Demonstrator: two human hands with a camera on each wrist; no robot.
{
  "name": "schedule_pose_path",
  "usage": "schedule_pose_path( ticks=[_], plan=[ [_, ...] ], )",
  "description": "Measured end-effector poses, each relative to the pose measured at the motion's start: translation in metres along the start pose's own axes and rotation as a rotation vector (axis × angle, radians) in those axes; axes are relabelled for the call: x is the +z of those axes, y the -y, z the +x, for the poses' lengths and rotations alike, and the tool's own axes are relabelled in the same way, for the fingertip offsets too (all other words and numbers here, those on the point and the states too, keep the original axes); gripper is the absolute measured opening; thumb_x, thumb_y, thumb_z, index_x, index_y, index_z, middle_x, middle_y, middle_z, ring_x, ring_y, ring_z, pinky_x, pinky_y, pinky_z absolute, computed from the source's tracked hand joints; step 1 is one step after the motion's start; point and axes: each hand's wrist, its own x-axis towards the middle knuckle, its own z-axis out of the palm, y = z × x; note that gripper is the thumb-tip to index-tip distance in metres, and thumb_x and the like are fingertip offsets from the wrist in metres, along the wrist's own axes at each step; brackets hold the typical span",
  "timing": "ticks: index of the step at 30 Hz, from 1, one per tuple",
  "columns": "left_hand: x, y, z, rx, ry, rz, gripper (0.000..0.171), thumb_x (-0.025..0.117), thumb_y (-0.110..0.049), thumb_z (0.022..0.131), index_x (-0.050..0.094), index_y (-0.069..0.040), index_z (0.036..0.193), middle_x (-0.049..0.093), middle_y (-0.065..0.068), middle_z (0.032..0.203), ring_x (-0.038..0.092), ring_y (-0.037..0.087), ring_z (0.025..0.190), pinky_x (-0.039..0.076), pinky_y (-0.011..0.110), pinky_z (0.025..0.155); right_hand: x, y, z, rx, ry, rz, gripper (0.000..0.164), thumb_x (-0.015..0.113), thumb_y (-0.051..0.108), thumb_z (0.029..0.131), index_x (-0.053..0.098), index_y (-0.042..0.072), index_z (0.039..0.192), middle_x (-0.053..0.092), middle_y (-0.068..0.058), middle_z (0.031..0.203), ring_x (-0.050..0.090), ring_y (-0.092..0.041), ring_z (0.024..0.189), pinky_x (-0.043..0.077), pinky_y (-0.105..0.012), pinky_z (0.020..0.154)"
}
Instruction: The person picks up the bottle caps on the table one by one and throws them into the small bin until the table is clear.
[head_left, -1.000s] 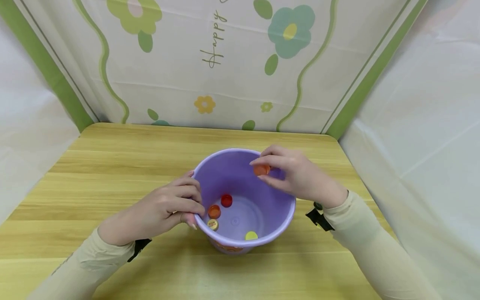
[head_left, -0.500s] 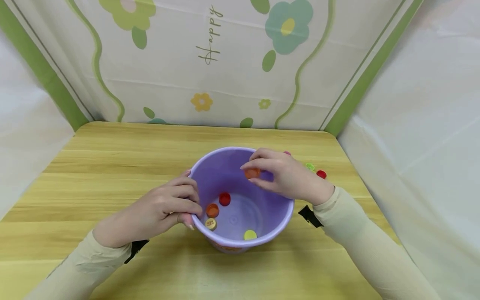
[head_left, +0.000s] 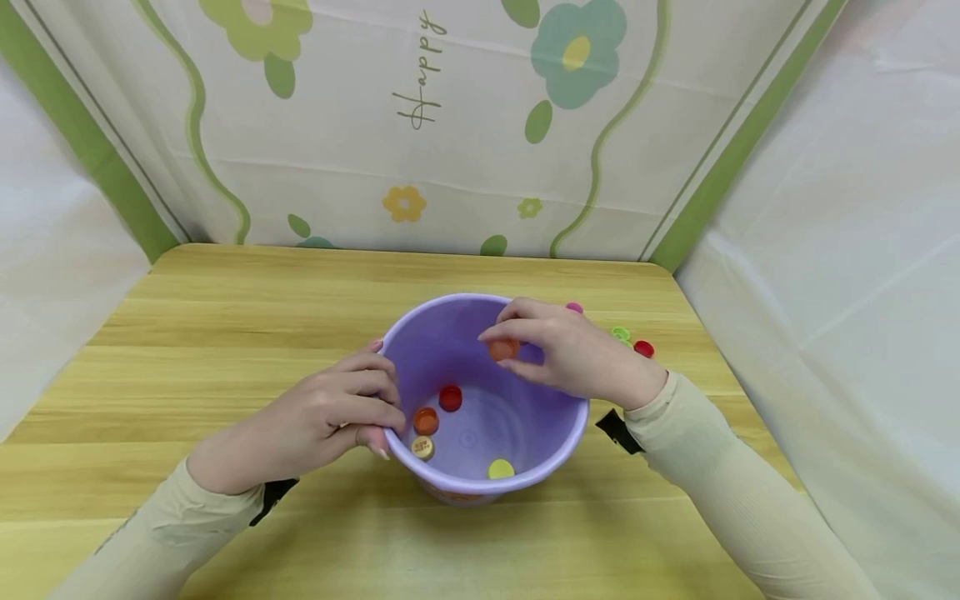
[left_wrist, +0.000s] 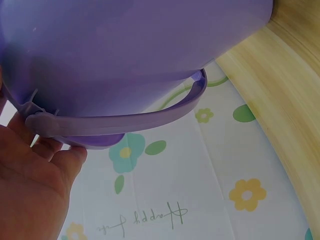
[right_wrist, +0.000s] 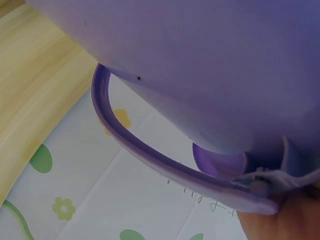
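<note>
A purple bucket (head_left: pixel 450 342) stands on the table, its open top facing the head camera. My left hand (head_left: pixel 322 421) grips the left rim, thumb outside. Over the right part of the opening, my right hand (head_left: pixel 573 346) pinches an orange bottle cap (head_left: pixel 502 348) between thumb and fingers. On the bucket's floor lie a red cap (head_left: pixel 451 398), another orange cap (head_left: pixel 426 421), a cream cap (head_left: pixel 422 447) with red print and a yellow cap (head_left: pixel 500 469). The left wrist view shows the bucket's handle (left_wrist: pixel 125 125) hanging outside; the held cap is hidden in both wrist views.
Past my right wrist, a pink cap (head_left: pixel 574 307), a light green cap (head_left: pixel 621 333) and a red cap (head_left: pixel 643 348) lie on the wooden table (head_left: pixel 225 333). A flowered cloth (head_left: pixel 330 150) hangs behind the table's far edge, with white sheets at both sides.
My right hand has moved left and slightly down over the bucket with the orange cap, uncovering the caps on the table behind it. The left hand keeps its hold on the rim.
</note>
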Motion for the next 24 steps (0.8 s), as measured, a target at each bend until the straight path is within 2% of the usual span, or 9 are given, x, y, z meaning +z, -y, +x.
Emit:
schedule_pose_path(
  ticks=[5,10,17,24],
  plan=[
    [0.0,0.0,0.0,-0.009,0.004,-0.002,0.023,0.057,-0.035,0.094,0.072,-0.017,0.099,0.061,-0.006,0.097,0.052,0.02,0.102,0.023,0.05,0.119,-0.001,0.001,0.001,0.001,0.044,-0.013,0.035,0.079,0.016,0.087,0.069,0.01,0.12,0.057,-0.004,0.116,0.056,-0.013,0.099,0.054,-0.025,0.083],
    [0.0,0.0,0.001,-0.016,0.009,-0.002,0.023,0.057,-0.035,0.094,0.072,-0.018,0.099,0.061,-0.006,0.097,0.052,0.019,0.102,0.023,0.05,0.119,-0.001,0.001,0.001,-0.019,0.03,-0.029,0.031,0.078,0.015,0.087,0.07,0.01,0.118,0.058,-0.005,0.114,0.057,-0.014,0.099,0.054,-0.025,0.082],
    [-0.001,-0.001,0.002,-0.02,0.012,0.007,0.024,0.058,-0.036,0.093,0.072,-0.017,0.098,0.061,-0.006,0.097,0.052,0.019,0.103,0.023,0.051,0.118,-0.007,-0.004,0.001,-0.112,-0.108,-0.04,0.028,0.079,0.006,0.084,0.073,0.009,0.111,0.061,-0.006,0.107,0.061,-0.017,0.091,0.056,-0.029,0.075],
    [-0.001,-0.001,0.002,-0.021,0.02,0.005,0.022,0.059,-0.035,0.093,0.071,-0.017,0.099,0.061,-0.006,0.098,0.052,0.019,0.103,0.023,0.05,0.119,-0.032,-0.01,-0.007,-0.107,-0.229,-0.065,0.028,0.08,0.002,0.08,0.074,0.008,0.107,0.063,-0.008,0.104,0.06,-0.016,0.082,0.054,-0.029,0.066]
  ],
)
